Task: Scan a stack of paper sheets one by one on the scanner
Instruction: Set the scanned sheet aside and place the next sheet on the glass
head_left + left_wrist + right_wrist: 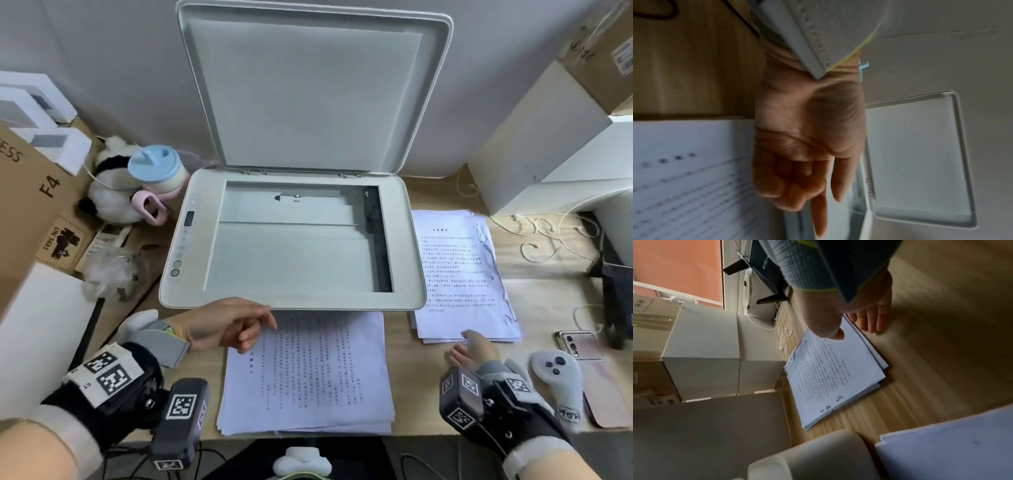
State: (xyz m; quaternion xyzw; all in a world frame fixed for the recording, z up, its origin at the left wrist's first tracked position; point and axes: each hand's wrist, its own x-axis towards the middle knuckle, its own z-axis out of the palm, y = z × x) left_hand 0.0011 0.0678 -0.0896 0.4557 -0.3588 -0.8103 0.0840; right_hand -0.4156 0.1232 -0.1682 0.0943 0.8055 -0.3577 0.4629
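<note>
The white flatbed scanner stands with its lid raised and nothing on its glass. One stack of printed sheets lies in front of it, another stack to its right. My left hand hovers over the front stack's far left corner, fingers loosely curled, holding nothing; the left wrist view shows the left hand beside the sheets. My right hand is flat at the right stack's near edge. In the right wrist view its thumb touches that stack.
A blue-lidded cup, a plush toy and a cardboard box crowd the left. White boxes, loose cables, a black device and a phone sit on the right.
</note>
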